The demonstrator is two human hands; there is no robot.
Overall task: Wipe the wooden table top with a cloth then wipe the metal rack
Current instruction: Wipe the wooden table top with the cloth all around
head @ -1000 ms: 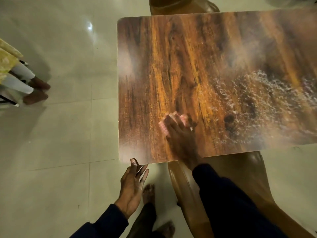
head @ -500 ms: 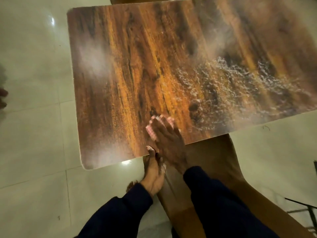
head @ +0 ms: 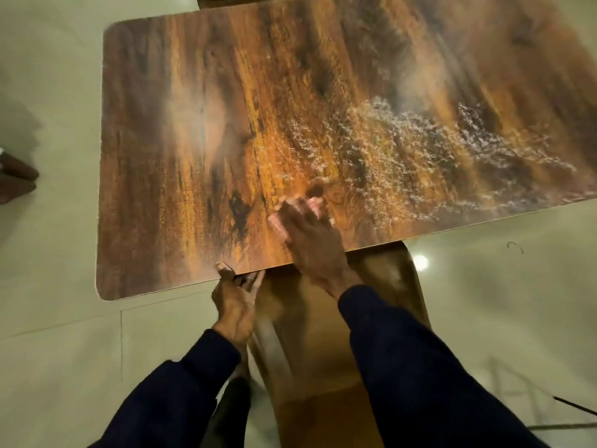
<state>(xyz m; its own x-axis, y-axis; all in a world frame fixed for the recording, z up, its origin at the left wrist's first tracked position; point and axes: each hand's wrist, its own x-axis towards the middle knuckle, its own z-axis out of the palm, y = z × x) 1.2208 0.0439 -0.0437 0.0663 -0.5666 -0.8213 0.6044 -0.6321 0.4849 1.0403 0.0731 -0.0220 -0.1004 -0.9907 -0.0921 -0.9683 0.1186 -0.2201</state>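
The wooden table top (head: 193, 124) fills the upper part of the head view, with a whitish wet, foamy patch (head: 420, 150) on its right half. My right hand (head: 310, 240) lies flat near the near edge, fingers straight, pressing a pink cloth (head: 274, 224) that peeks out at the fingertips. My left hand (head: 235, 299) holds the near edge of the table, thumb on top and fingers under the rim. Motion blur softens both hands.
A brown chair (head: 323, 367) stands under the near edge between my arms, and another chair back (head: 226, 1) shows at the far edge. Thin dark metal bars (head: 575, 412) cross the floor at bottom right. Someone's feet (head: 16, 179) are at the left edge.
My right hand slid the cloth rightward along the near edge toward the wet patch. My left hand rose from beside the table corner and took hold of the near edge.
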